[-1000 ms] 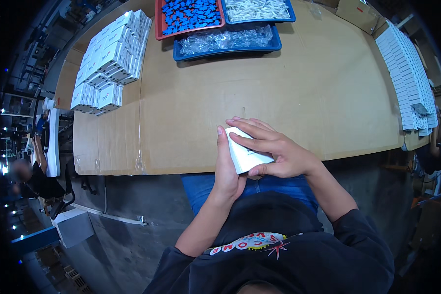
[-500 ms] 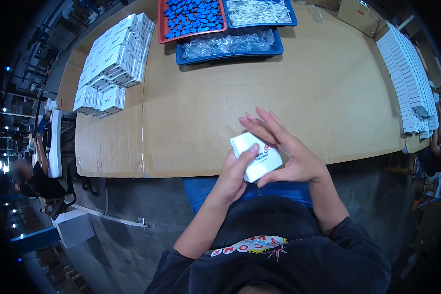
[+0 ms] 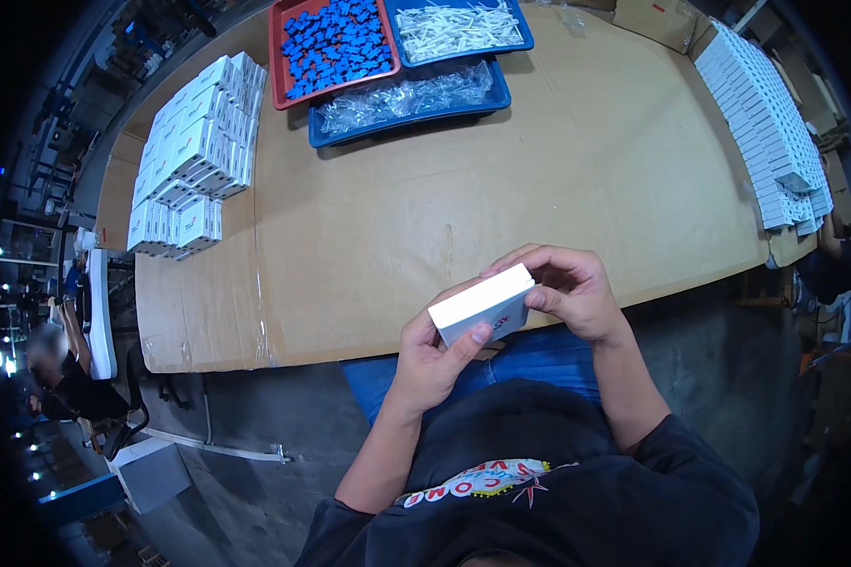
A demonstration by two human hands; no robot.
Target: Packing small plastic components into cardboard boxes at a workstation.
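A small white box is held up in front of me, near the table's front edge, tilted so that one plain white side faces up. My left hand is closed round its left end, the thumb pressed on the printed face. At the box's right end, my right hand grips the corner between thumb and curled fingers. The box hides some of the fingers of both hands.
A cardboard-covered table spreads ahead. White boxes are stacked at left, more white boxes at right. At the back stand a red tray of blue pieces, a blue tray of white pieces and a blue tray of clear bags.
The box has been tipped so its side faces up instead of its printed face. My right hand's spread fingers have closed on its right end. The whole view has shifted slightly.
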